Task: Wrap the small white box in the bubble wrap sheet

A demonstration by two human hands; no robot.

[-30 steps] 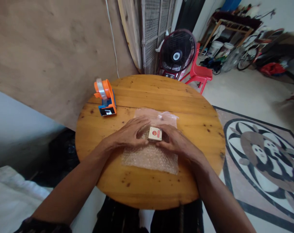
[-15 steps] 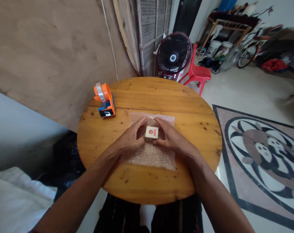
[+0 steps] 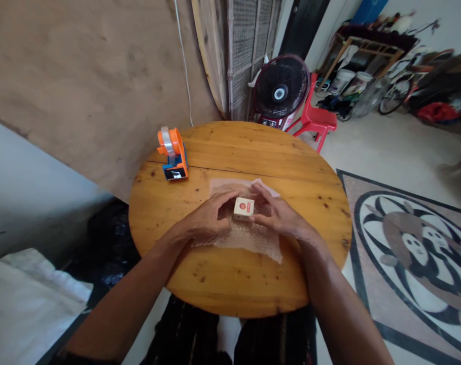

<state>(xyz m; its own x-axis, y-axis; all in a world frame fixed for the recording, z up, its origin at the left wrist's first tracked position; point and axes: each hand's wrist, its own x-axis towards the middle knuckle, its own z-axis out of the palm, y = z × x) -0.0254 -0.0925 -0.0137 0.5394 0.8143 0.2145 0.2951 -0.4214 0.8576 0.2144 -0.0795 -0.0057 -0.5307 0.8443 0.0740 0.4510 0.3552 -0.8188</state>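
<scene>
And here sits the box [image 3: 243, 208], pale with red print on top, resting on the wrap [image 3: 258, 244] near the middle of the table [image 3: 230, 291]. The left hand [image 3: 207, 215] curves round one side, open, thumb and fingers spread, a small gap showing between thumb and box. Opposite, the right hand [image 3: 283, 215] is open too, its thumb right at the box's near corner (touching or just short, I cannot tell). Over at the table's far left stands the tape dispenser [image 3: 180, 163], orange and blue. Beyond the far edge, a dark fan [image 3: 279, 86], and beside it a red chair [image 3: 318, 117]!
</scene>
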